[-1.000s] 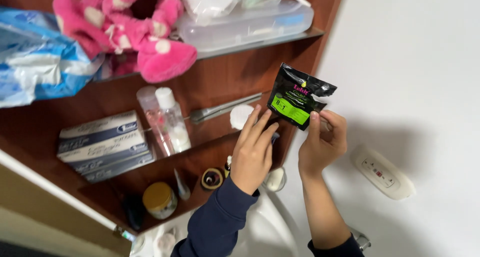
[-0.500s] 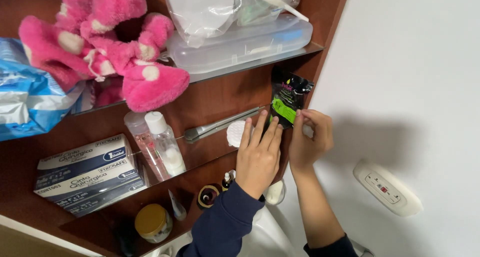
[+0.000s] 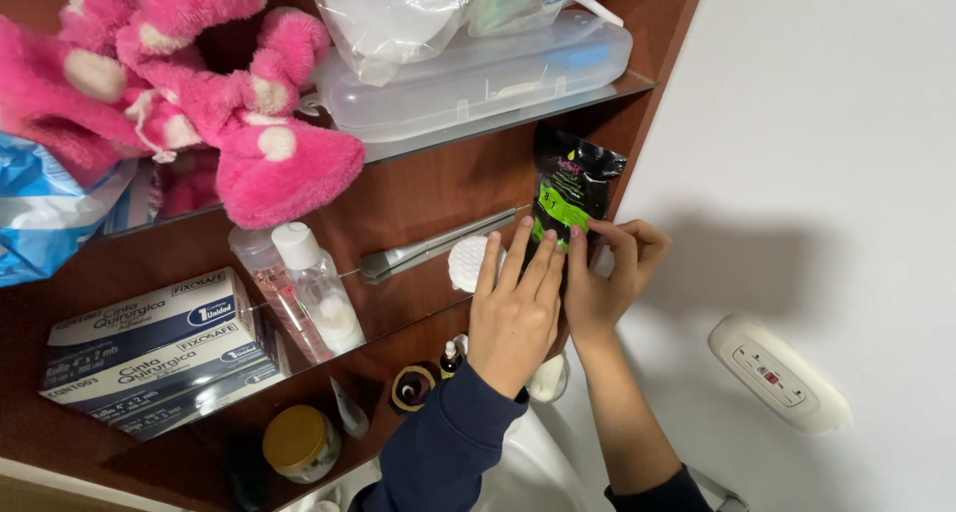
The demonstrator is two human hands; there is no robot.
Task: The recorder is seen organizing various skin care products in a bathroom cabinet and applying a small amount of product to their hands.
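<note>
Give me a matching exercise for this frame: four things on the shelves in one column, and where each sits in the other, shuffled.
Things:
1. black pouch
2. pink plush slippers
3. clear plastic case
4. yellow-lidded jar

Places:
A. lowest shelf, at the bottom left
B. top shelf, right part, under a plastic bag
C. middle shelf, right end, at the fingertips of both hands
D. top shelf, left part

Pairs: 1-C, 2-D, 3-B, 4-A

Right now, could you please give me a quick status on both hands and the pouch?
Left hand flat against black pouch. Right hand gripping its lower edge. Pouch upright on shelf, cotton pad beside it.
</note>
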